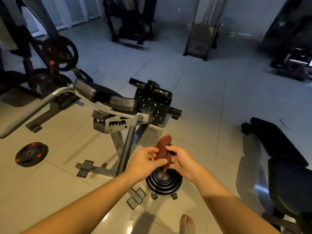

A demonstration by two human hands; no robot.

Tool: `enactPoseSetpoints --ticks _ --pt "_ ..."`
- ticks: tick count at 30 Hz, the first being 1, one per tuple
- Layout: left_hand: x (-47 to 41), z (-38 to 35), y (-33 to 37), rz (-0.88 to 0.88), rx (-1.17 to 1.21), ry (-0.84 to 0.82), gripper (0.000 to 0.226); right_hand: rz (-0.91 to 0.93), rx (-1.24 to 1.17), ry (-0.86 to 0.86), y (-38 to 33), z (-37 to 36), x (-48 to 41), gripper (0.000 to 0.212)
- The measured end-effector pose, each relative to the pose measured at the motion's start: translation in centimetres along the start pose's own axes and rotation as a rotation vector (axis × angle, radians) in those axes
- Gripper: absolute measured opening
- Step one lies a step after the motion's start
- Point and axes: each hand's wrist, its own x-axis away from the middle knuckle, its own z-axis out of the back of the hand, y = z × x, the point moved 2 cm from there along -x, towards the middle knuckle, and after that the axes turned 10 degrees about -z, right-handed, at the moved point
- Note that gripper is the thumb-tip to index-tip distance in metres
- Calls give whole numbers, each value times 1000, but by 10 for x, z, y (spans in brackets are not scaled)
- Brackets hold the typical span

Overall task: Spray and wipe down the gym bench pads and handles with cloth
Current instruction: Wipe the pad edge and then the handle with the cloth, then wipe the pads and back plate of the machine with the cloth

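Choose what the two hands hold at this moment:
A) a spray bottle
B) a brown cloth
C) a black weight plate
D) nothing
B: the left hand and the right hand both pinch the brown cloth between fingers and thumb, in the air before the bench.

We record a tiled floor [202, 98], glossy in the foreground and dimmer toward the far wall. A black weight plate with red inserts [31, 154] lies flat on it at left. At bottom centre, a stack of black discs [164, 183] sits on a base with small castors [174, 196]. At upper left, a machine [27, 65] carries a large black plate [60, 53] upright. A dark machine [130, 22] and a tall framed unit [200, 36] stand at the back, blurred. A sandalled foot [187, 224] shows at the bottom edge.
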Motion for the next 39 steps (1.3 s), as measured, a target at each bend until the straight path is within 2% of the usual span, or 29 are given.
enactPoseSetpoints --ticks 3,6,13,18,22,24,27,29,31,34,37,39 --pt "-30 -33 25 6 36 134 37 51 55 -36 -24 48 -9 28" --pt "-61 -63 50 12 31 180 19 82 71 -61 -50 94 -19 24" --pt "-115 -89 95 23 173 345 6 44 -54 -97 -109 155 -30 45" --pt "-137 -80 133 -64 230 273 3 195 225 19 -160 175 -20 57" --pt "-158 -55 162 -112 213 110 5 392 464 87 -213 177 -12 51" --pt "-168 -46 175 -119 175 44 6 453 523 16 -231 170 -10 43" --pt "-179 -34 189 -132 148 12 9 467 638 -46 -247 156 -5 13" --pt "-186 -25 196 -137 205 60 12 452 620 -34 -256 151 -5 4" --pt "-190 -16 200 -104 327 162 18 451 580 -31 -268 144 -3 5" --pt "-195 -3 199 28 594 174 42 486 503 9 -287 132 -2 11" --pt "-200 13 199 25 543 91 42 536 498 62 -304 119 -5 14" --pt "-203 24 201 -38 475 133 32 556 500 75 -310 111 -7 15"
